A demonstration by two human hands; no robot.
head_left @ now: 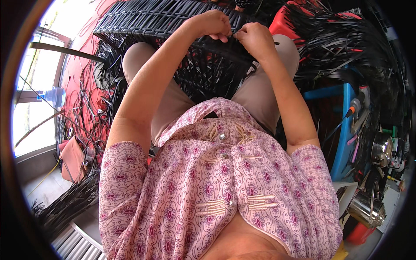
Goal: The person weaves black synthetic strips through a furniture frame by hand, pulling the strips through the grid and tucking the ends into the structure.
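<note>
Left hand and right hand at twelve o'clock, fingers pinching one black strip on the woven panel; strip looks light, springy, slick. Best gripped close to the weave.

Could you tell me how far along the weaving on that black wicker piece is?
Partly done. The top of the wicker piece is closely woven. Both hands, left hand and right hand, pinch a black strip at its near edge. Below them, loose strip ends hang unwoven, and more loose strips lie piled at the right.
</note>
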